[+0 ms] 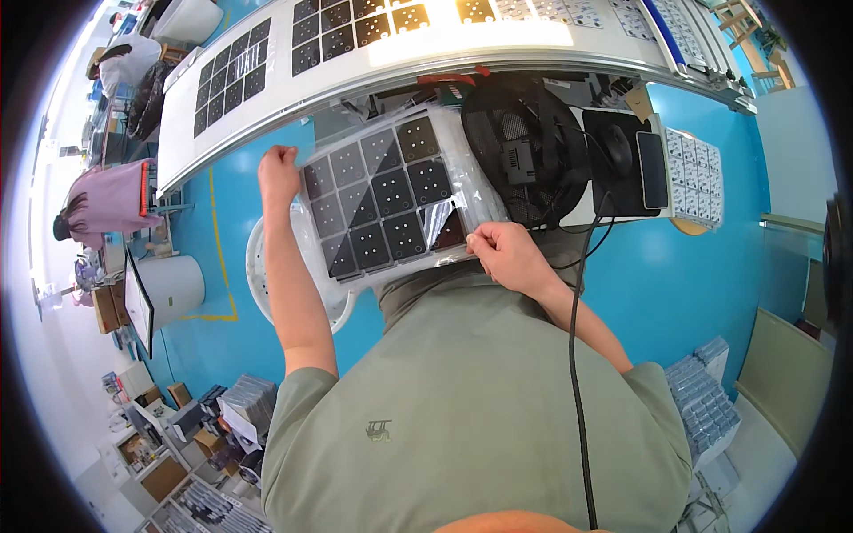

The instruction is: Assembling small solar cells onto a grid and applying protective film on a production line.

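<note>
I hold a white tray (384, 197) of several black square parts wrapped in clear plastic film, in front of my chest. My left hand (279, 174) grips its far left corner, pinching the film. My right hand (505, 251) grips the near right edge of the tray, fingers curled over the plastic. The tray is tilted and sits above the blue floor, just short of the white workbench.
A white conveyor bench (373, 67) carries more trays of black squares. A black fan (524, 151) and a black mouse pad with a mouse (622, 155) lie to the right. A white bin (258, 275) stands below the tray. Stacked trays (706, 400) sit lower right. A person in pink (107, 200) works at left.
</note>
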`<state>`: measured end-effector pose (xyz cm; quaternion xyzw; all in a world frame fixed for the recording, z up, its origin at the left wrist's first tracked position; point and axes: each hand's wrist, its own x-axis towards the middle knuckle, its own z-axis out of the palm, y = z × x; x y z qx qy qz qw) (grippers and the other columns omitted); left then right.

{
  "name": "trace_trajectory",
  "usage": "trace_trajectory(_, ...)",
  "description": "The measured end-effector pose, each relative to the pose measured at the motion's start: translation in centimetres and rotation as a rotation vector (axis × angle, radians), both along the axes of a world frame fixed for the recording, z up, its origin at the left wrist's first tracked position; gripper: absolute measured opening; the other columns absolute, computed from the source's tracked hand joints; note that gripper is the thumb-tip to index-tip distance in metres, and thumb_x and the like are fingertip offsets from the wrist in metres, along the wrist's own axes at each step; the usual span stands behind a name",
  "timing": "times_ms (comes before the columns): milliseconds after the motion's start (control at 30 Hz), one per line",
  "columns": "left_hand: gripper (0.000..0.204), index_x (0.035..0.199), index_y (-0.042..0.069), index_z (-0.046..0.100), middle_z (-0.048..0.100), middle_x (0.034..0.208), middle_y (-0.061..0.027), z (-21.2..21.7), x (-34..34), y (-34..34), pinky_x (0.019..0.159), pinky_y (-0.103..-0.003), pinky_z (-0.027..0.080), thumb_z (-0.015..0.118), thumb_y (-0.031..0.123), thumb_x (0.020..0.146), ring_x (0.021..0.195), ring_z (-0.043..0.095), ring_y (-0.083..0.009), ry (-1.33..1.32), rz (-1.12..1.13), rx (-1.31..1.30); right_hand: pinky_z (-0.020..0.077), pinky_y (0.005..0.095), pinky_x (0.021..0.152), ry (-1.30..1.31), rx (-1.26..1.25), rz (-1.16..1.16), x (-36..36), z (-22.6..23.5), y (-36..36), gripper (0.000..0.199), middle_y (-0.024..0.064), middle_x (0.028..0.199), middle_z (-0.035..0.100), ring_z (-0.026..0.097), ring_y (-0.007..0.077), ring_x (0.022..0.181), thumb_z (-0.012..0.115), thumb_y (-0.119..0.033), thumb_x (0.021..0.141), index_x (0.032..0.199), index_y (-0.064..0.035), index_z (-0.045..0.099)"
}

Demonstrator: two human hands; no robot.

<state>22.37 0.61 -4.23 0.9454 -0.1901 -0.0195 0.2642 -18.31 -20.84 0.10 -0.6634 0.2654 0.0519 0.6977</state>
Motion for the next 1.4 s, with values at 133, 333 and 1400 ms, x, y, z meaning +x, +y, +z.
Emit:
trace_trajectory(133,0.031,0.098,-0.005,0.074,0.076,0.092,-0.0241,-3.3,4.2,4.5,0.080,-0.046,0.055,0.069,0.026,0.098,0.087,0.072,-0.0412,-0.011,0.042,0.005,0.0434,0.0302,0.052,0.073,-0.007,0.004,0.2,0.7,-0.2,0.029,0.0017,0.059,0.057,0.054,0.0082,0.053,0.060,-0.017,0.104,0.087,0.0041,0.068)
trace_trajectory(333,0.029,0.098,0.000,0.078,0.079,0.097,-0.0194,-13.9,14.6,22.3,0.071,-0.047,0.056,0.068,0.027,0.099,0.086,0.076,-0.0377,-0.248,0.219,0.663,0.0442,0.0308,0.051,0.049,-0.039,0.037,0.3,1.1,0.0,0.030,0.0029,0.059,0.059,0.056,0.0087,0.052,0.059,-0.019,0.104,0.086,0.0036,0.068)
trace_trajectory(1400,0.011,0.096,0.007,0.072,0.073,0.114,-0.0171,-18.8,-12.8,24.5,0.090,-0.043,0.053,0.066,0.016,0.097,0.111,0.068,-0.0371,0.082,0.467,0.210,0.0415,0.0221,0.047,0.133,0.364,0.116,2.8,3.0,-0.7,0.023,0.0103,0.072,0.072,0.058,0.0091,0.049,0.056,-0.016,0.107,0.096,0.0002,0.067)
